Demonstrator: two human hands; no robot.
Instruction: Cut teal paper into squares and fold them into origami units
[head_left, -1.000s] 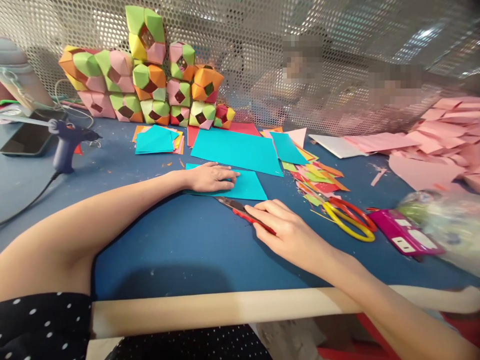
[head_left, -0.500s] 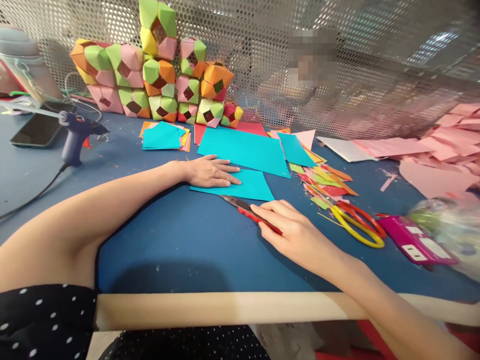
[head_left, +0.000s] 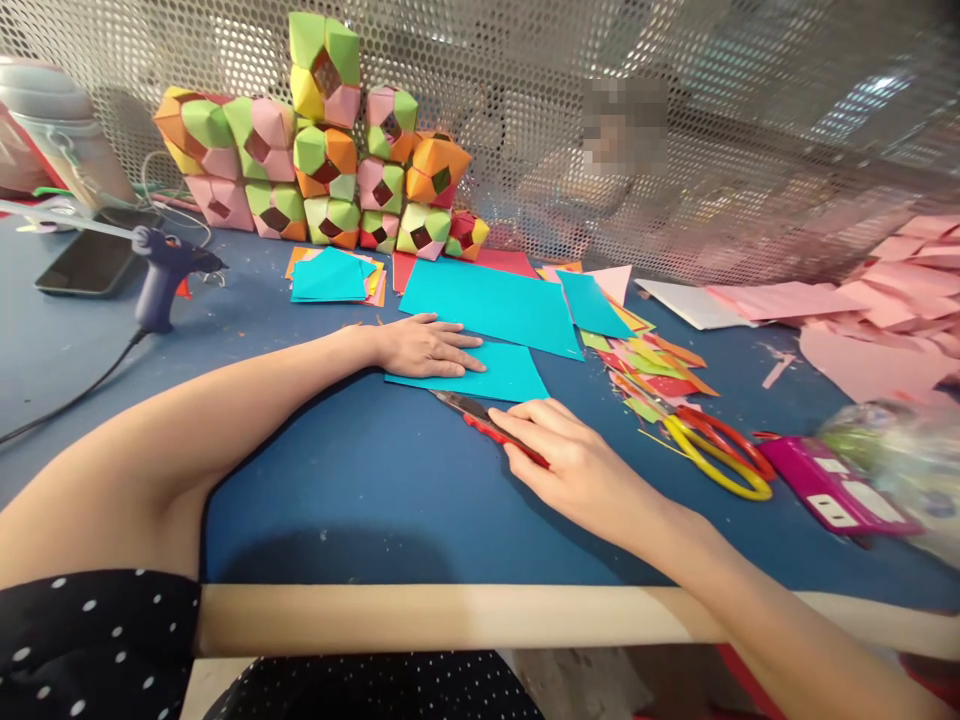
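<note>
My left hand (head_left: 431, 347) lies flat with fingers spread on a small blue paper sheet (head_left: 506, 375), pressing it to the blue tabletop. In my right hand (head_left: 559, 445) is a utility knife (head_left: 487, 422) with a red and black handle. Its blade points left and rests at the sheet's near edge, just below my left hand. Behind the small sheet lies a larger blue sheet (head_left: 491, 305) on top of red paper. To the left sits a stack of cut blue paper pieces (head_left: 330, 277), with other colours beneath.
Folded paper blocks (head_left: 326, 165) are stacked against the perforated metal panel. A glue gun (head_left: 159, 285) and a phone (head_left: 90, 262) lie left. Scissors (head_left: 716, 455), paper scraps (head_left: 667, 360), a magenta case (head_left: 836, 485) and pink paper (head_left: 877, 300) are right. Someone is visible behind the panel.
My right hand has drawn the knife slightly left along the sheet's near edge. My left hand keeps its place on the paper. The whole view has shifted a little.
</note>
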